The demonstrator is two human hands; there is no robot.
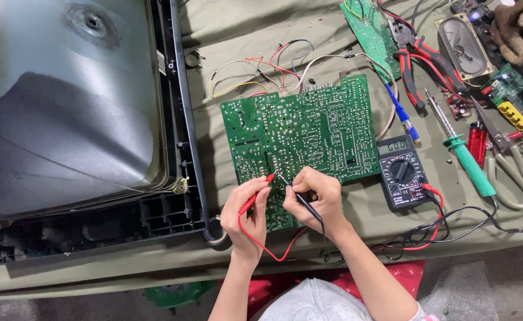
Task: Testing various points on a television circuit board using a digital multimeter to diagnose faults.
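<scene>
A large green circuit board [309,131] lies solder side up on the cloth-covered bench. My left hand [246,214] pinches a red test probe [260,191] with its tip on the board's lower left part. My right hand [315,199] holds a black test probe [300,199], whose tip touches the board close beside the red one. Red and black leads run from both probes to a dark multimeter [404,172] lying just right of the board.
A picture tube in its black frame [77,113] fills the left. At the right lie a green-handled soldering iron [463,151], red pliers [419,62], scissors [520,163], a speaker [463,44], a blue-handled tool [403,113] and smaller boards [371,30]. Loose wires [267,68] sit behind the board.
</scene>
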